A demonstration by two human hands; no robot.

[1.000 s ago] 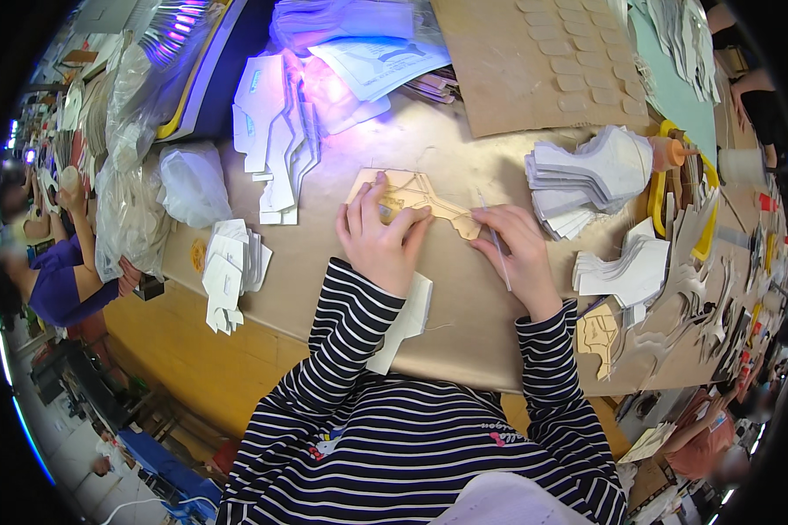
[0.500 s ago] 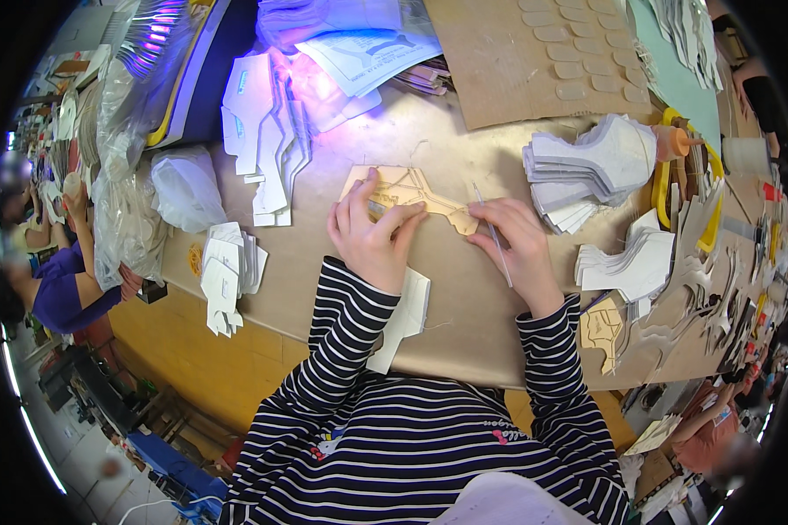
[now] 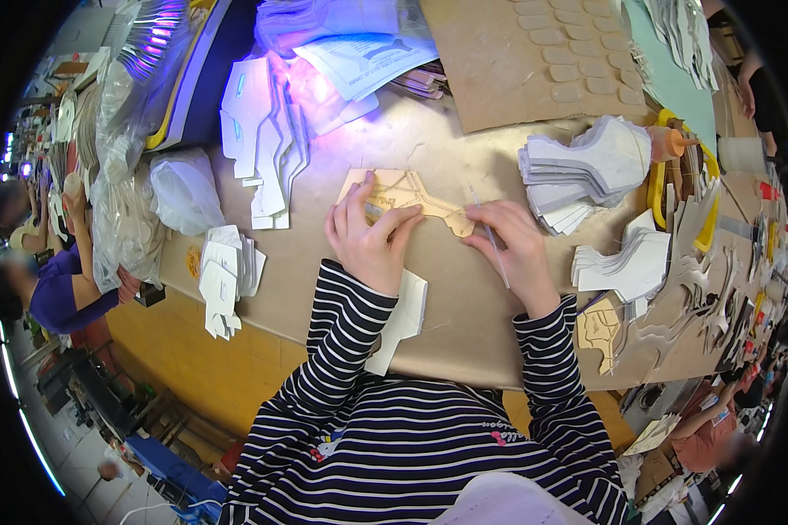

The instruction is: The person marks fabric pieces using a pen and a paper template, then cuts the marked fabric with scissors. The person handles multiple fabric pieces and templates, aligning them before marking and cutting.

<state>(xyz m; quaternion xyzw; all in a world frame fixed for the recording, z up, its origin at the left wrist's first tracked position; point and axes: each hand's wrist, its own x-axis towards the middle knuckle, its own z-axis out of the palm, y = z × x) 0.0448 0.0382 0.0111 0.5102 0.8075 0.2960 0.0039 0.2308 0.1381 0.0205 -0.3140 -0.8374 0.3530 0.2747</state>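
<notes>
A flat tan template (image 3: pixel 425 203) with dark cut lines is held above the table in both hands. My left hand (image 3: pixel 368 229) grips its left part, fingers over the top and thumb near the middle. The fingertips of my right hand (image 3: pixel 518 245) are at the narrow right end. A slim whitish pen-like stick (image 3: pixel 490 234) is also held in my right hand, slanting across the fingers; its exact kind is unclear. Below my left wrist lies a white cut piece (image 3: pixel 404 319), partly under my sleeve.
White cut-piece stacks lie at left (image 3: pixel 228 278), upper left (image 3: pixel 263 140) and right (image 3: pixel 591 166). A second tan template (image 3: pixel 598 331) rests near the right front edge. Brown board (image 3: pixel 525 66) and a glowing purple lamp area are at the back. A person in purple (image 3: pixel 66 284) sits left.
The hands and template keep almost the same pose. The whole view has shifted very slightly. Nothing has been let go or picked up.
</notes>
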